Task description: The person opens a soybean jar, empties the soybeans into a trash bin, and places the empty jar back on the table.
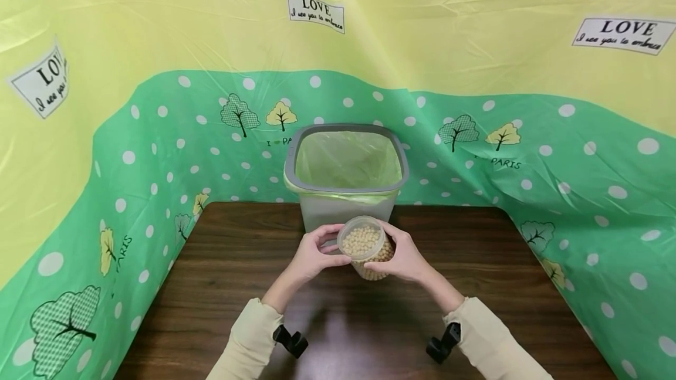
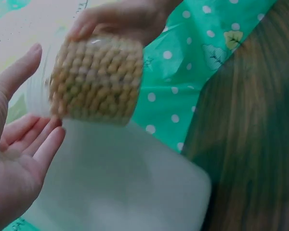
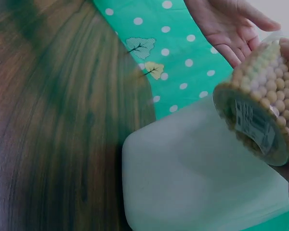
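Observation:
A clear plastic jar (image 1: 365, 249) filled with pale soybeans is held tilted above the dark wooden table (image 1: 211, 286), just in front of the bin. My right hand (image 1: 404, 258) grips the jar's body from the right side. The left hand (image 1: 323, 250) cups beside the jar's lidded top with relaxed fingers. In the left wrist view the left hand (image 2: 19, 154) shows an open palm next to the jar (image 2: 96, 79), with the right hand (image 2: 120, 19) above it. The right wrist view has the labelled jar (image 3: 260, 110) and the open left hand (image 3: 226, 26) beyond it.
A grey bin (image 1: 327, 211) lined with a pale green bag stands at the table's far edge, directly behind the jar. It appears as a white-grey wall in both wrist views, bin (image 2: 125, 183), bin (image 3: 183, 173). A green and yellow printed sheet (image 1: 554, 151) surrounds the table.

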The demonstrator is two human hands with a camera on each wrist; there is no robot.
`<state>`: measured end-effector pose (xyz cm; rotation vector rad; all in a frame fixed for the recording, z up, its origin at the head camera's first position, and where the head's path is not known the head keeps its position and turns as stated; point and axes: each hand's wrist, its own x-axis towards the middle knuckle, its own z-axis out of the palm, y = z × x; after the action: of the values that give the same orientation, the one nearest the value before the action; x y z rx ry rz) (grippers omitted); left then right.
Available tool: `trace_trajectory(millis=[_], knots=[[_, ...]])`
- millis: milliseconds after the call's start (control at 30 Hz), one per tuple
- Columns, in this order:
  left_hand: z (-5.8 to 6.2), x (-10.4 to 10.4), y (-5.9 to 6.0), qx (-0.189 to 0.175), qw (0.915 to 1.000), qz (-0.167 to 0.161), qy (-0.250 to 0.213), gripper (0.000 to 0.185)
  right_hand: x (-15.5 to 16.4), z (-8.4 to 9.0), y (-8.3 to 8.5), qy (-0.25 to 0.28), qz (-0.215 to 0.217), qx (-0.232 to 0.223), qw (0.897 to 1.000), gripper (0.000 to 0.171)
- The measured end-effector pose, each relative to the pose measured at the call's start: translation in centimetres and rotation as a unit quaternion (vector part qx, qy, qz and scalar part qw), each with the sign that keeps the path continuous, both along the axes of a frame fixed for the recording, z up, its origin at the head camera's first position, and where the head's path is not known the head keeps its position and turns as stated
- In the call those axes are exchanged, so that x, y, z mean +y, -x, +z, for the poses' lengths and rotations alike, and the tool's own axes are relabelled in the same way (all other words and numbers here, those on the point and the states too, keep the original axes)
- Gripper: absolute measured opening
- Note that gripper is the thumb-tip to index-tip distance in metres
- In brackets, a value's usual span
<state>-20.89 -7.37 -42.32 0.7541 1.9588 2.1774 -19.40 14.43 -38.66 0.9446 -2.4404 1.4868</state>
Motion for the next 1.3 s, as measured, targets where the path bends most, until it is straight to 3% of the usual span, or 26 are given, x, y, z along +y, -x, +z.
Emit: trace_trajectory(millis=[167, 300, 367, 467, 533, 600, 733, 833, 933, 1033, 1133, 1233, 1300], knots=[[0.1, -0.4, 0.8, -0.002, 0.9978, -0.064, -0.015, 0.07, 0.6, 0.3, 0.2, 0.026, 0.064, -0.078, 0.995, 0.069], [-0.2, -0.2, 0.8, 0.015, 0.9955, -0.091, -0.021, 0.087, 0.6, 0.6, -0.1, -0.005, 0.058, -0.05, 0.997, 0.069], [-0.4, 0.1, 0.6, 0.017, 0.9966, -0.074, -0.031, 0.086, 0.5, 0.2, -0.1, -0.018, 0.032, -0.014, 0.999, 0.072], [-0.4, 0.7, 0.2, 0.015, 0.9988, -0.024, -0.04, 0.075, 0.5, -1.4, 0.5, -0.028, -0.022, 0.051, 0.998, 0.078], [-0.3, 1.1, 0.0, 0.009, 0.9992, 0.004, -0.038, 0.069, 0.6, -2.4, 1.1, -0.028, -0.051, 0.075, 0.995, 0.082], [-0.2, 1.1, 0.0, 0.005, 0.9994, 0.007, -0.035, 0.067, 0.9, -2.9, 1.5, -0.028, -0.062, 0.075, 0.995, 0.083], [0.0, 0.3, 0.5, 0.002, 0.9977, -0.054, -0.041, 0.068, 1.5, -2.2, 1.2, -0.004, 0.01, 0.0, 1.0, 0.074], [0.1, -0.1, 0.7, 0.008, 0.9936, -0.104, -0.043, 0.075, 1.8, -1.5, 1.1, 0.012, 0.074, -0.053, 0.996, 0.067], [-0.1, 0.0, 0.6, 0.02, 0.9913, -0.122, -0.045, 0.081, 1.8, -1.4, 1.1, -0.001, 0.087, -0.046, 0.995, 0.066], [-0.4, 0.4, 0.3, 0.022, 0.9934, -0.096, -0.059, 0.083, 1.7, -1.9, 1.0, -0.018, 0.052, -0.013, 0.998, 0.072], [-0.4, 1.0, -0.1, 0.015, 0.9969, -0.044, -0.063, 0.081, 1.6, -2.6, 1.0, -0.021, 0.0, 0.027, 0.999, 0.077], [-0.2, 1.4, -0.2, -0.006, 0.9987, -0.002, -0.051, 0.076, 1.4, -3.2, 1.1, -0.016, -0.038, 0.059, 0.997, 0.081], [-0.1, 1.5, -0.2, -0.027, 0.9987, 0.005, -0.043, 0.072, 1.3, -3.3, 1.2, -0.011, -0.043, 0.06, 0.997, 0.081]])
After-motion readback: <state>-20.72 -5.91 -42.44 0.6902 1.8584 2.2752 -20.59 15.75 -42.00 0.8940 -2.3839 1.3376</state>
